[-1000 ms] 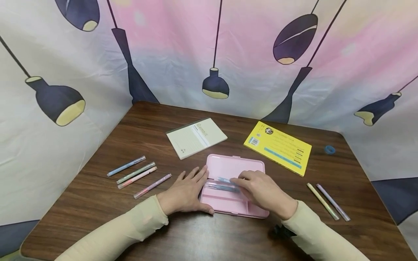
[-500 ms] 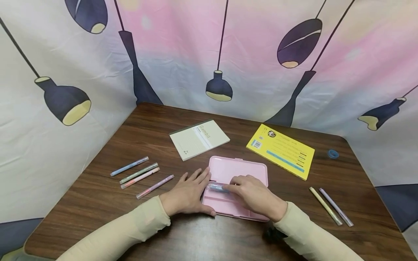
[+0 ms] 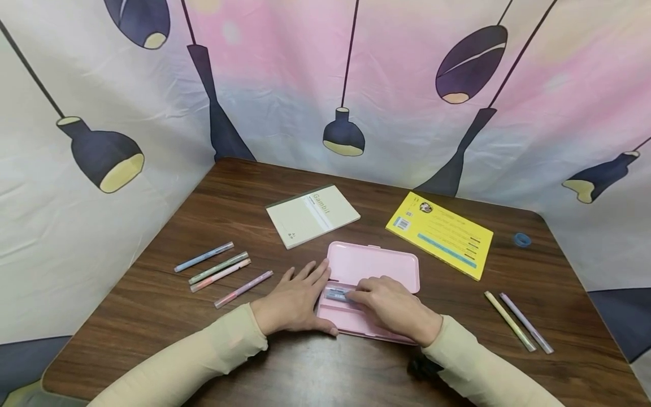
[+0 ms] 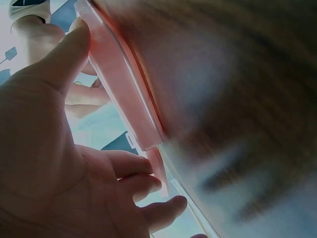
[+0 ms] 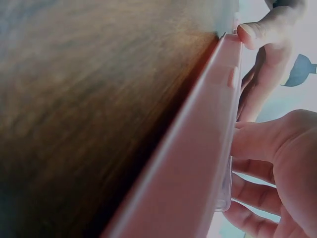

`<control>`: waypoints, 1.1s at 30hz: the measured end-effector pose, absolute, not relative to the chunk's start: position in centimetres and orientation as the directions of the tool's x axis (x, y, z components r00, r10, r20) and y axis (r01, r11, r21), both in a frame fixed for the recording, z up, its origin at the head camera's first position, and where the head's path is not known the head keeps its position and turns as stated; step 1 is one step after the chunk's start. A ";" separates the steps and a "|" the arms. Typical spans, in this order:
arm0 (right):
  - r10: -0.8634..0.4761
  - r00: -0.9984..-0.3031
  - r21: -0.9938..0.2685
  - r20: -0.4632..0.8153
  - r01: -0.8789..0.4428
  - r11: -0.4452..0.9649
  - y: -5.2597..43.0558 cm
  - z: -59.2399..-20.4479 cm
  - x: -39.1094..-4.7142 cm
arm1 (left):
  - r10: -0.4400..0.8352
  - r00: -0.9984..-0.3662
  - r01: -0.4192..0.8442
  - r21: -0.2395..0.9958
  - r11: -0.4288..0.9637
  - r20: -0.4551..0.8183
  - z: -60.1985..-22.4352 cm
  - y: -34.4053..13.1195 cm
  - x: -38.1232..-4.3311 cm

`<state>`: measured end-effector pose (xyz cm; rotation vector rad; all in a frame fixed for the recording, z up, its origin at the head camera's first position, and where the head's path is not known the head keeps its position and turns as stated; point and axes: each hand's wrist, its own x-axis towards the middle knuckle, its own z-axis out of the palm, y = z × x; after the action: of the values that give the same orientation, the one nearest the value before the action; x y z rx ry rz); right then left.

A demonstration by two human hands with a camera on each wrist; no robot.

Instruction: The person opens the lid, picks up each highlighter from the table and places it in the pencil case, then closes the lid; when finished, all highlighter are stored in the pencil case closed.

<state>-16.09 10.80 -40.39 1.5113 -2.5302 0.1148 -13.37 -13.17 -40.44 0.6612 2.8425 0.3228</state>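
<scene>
A pink pencil case (image 3: 373, 265) lies unfolded on the table, lid away from me. Its left side meets my left hand (image 3: 297, 302), whose fingers are spread along the edge with the thumb at the front corner. In the left wrist view that thumb (image 4: 74, 44) touches the case wall. My right hand (image 3: 394, 308) reaches down into the case and pinches a blue pen (image 3: 337, 296) in the rear compartment, beside another clear-capped pen. The right hand hides the pens' right ends and much of the case's right half.
Several pens, including a blue pen (image 3: 203, 257) and a purple pen (image 3: 244, 289), lie at left. A yellow pen (image 3: 510, 321) and lilac pen (image 3: 526, 322) lie at right. Behind are a cream notebook (image 3: 312, 216), a yellow book (image 3: 439, 234) and a blue tape roll (image 3: 522, 239).
My right hand has lowered the blue pen into the case's rear compartment, moving slightly left and down. The left hand stays at the case's left edge.
</scene>
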 end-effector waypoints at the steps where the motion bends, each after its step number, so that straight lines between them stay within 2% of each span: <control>1: -0.864 -0.463 0.034 0.199 -0.877 0.479 10.8 -40.4 -16.1 | 0.454 -0.879 0.409 0.256 0.876 -0.149 -40.4 -13.2 -13.4; 11: -0.860 -0.477 0.033 0.180 -0.871 0.490 10.6 -40.6 -16.3 | 0.459 -0.878 0.416 0.258 0.872 -0.134 -40.2 -13.1 -13.3; 33: -0.872 -0.459 0.059 0.171 -0.878 0.475 10.4 -40.4 -16.4 | 0.454 -0.880 0.411 0.255 0.875 -0.141 -40.3 -13.2 -13.2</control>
<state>-16.38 10.38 -40.40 1.5238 -2.5407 0.0557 -13.21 -13.16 -40.31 0.6637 2.8499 0.3234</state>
